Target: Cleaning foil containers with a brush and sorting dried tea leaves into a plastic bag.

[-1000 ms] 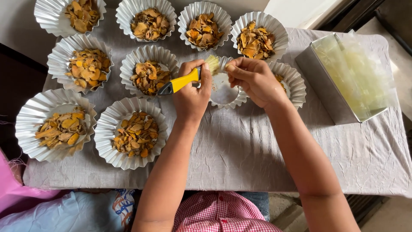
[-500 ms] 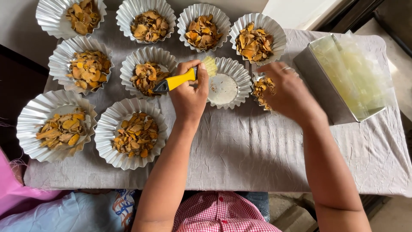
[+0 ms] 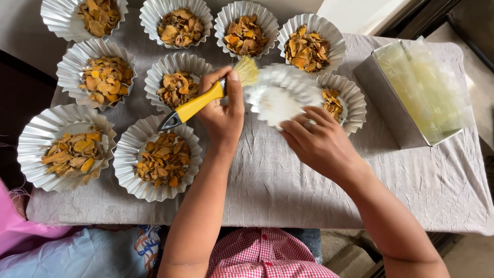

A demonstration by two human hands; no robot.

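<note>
The left hand (image 3: 222, 114) is closed around a brush with a yellow handle (image 3: 198, 104); its pale bristles touch the rim of an empty fluted foil cup (image 3: 280, 95). The right hand (image 3: 315, 141) grips this cup from its near side and holds it tilted, lifted a little over the grey cloth (image 3: 288, 190), near the middle of the table. The fingertips go under the cup, so how they hold it below is hidden.

Just beside it, toward the right edge, stands one more foil cup with dried orange slices (image 3: 342, 100), partly covered by the lifted cup. Other filled cups (image 3: 164, 159) crowd the far and left parts of the table, rim touching rim, and the far-left one is cut off by the picture edge. A metal tin with a clear plastic liner (image 3: 411, 92) stands at the far right corner.

The open room is the near half of the cloth, along the near edge and around the right forearm. Under the near edge a checked red garment (image 3: 267, 255) shows.
</note>
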